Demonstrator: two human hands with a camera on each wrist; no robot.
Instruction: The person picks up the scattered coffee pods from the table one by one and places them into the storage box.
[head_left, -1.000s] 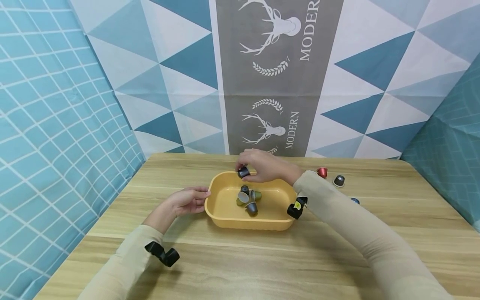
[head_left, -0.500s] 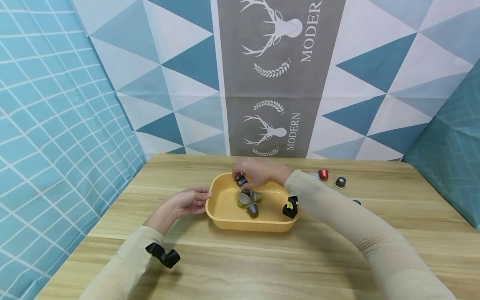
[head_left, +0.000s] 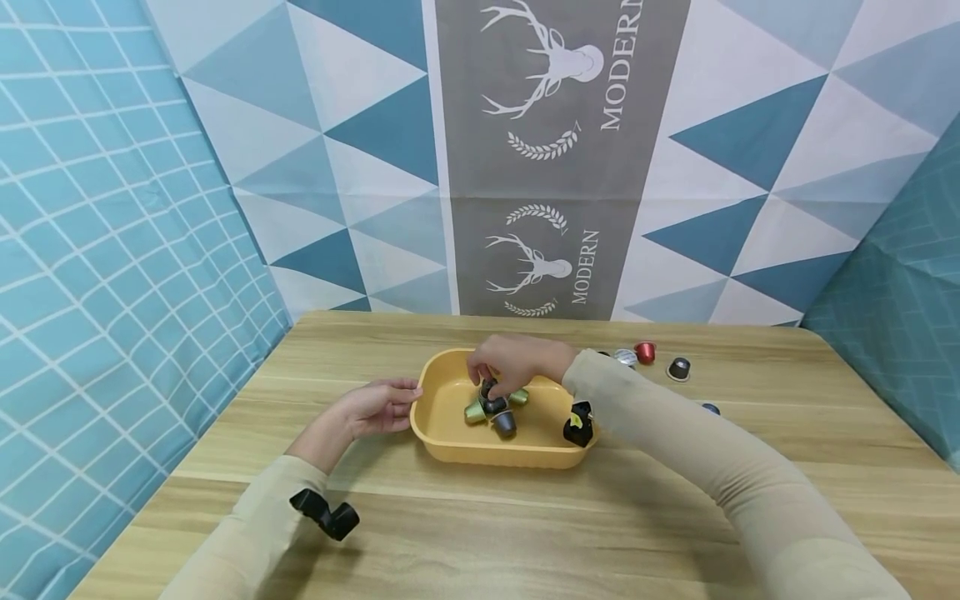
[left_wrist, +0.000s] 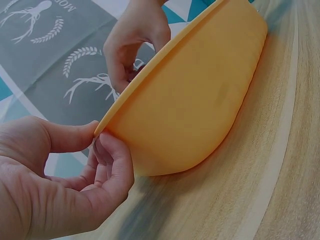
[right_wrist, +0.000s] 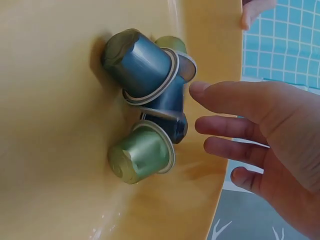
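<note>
Clustering inside the yellow tub on the wooden worktop, coffee capsules are showing shiny green and dark sides with pale rims, some tipped over. The right hand is hovering, fingers parted, loosely curved and holding nothing; the left hand is pinching the tub's edge. The capsules are lying just beside the right hand's fingertips.

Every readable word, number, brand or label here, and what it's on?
"MODERN": grey wall panel, lower print, sideways.
"MODERN": same panel, upper print, N clipped.
"MO": same panel, left wrist view, rest unreadable.
Mark beside upper laurel: unclear.
Capsules: nothing legible.
Yellow patch, right wrist mount: too small.
</note>
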